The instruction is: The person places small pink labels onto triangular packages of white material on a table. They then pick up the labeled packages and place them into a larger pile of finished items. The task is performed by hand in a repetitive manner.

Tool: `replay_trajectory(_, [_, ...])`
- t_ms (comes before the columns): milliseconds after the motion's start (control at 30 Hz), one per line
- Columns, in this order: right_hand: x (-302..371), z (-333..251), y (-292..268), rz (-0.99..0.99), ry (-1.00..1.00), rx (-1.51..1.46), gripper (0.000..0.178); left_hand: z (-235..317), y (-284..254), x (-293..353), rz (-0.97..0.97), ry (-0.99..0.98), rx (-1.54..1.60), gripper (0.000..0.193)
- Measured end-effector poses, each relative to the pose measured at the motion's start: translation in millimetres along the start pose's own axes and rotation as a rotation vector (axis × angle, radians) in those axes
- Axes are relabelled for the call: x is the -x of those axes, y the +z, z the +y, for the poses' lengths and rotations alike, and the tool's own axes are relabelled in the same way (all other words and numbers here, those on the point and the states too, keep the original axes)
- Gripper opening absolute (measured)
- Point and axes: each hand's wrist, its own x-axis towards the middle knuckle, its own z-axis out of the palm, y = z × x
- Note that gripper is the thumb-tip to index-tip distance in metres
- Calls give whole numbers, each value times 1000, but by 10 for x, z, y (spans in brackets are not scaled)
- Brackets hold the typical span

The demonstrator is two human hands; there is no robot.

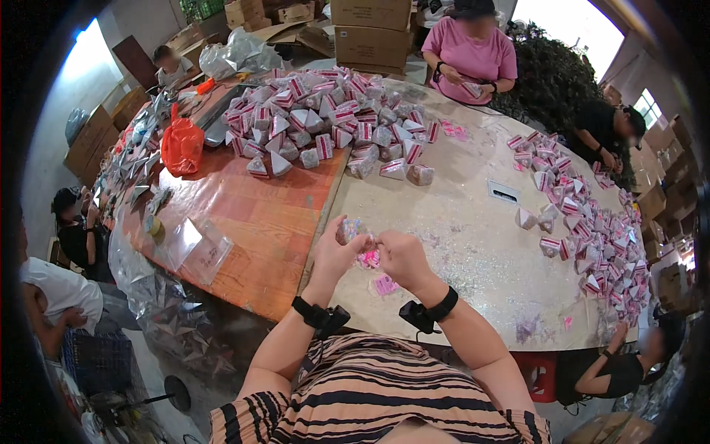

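Note:
My left hand [337,253] is closed round a small glittery, multicoloured piece [353,226] that looks wrapped in clear film. Beside it my right hand [404,259] is closed in a pinch, its fingertips meeting my left thumb; whatever they pinch is too small to make out. Just below my hands a few bright pink labels [368,260] lie on the table. Nearer to me is another pink label [384,285].
Wedge-shaped packs [325,111] with pink-striped sides are heaped at the far side. More packs [584,214] cover the right edge of the table [458,222]. A red plastic bag [181,144] and clear bags [200,248] lie left. Several people work around the table.

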Motion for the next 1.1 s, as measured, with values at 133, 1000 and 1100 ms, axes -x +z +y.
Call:
replay_trajectory(133, [17,15,18,18,-1,-7,5,80,27,30,22,-39,226,56])
replay_trajectory(1000, [-4,-182,-142,-118,-113,232,9,31,-31,31,-33,-95,126,49])
replay_trajectory(1100, [30,-150,-98,-74,-100,250,10,310,-42,105,10,-88,-51,55])
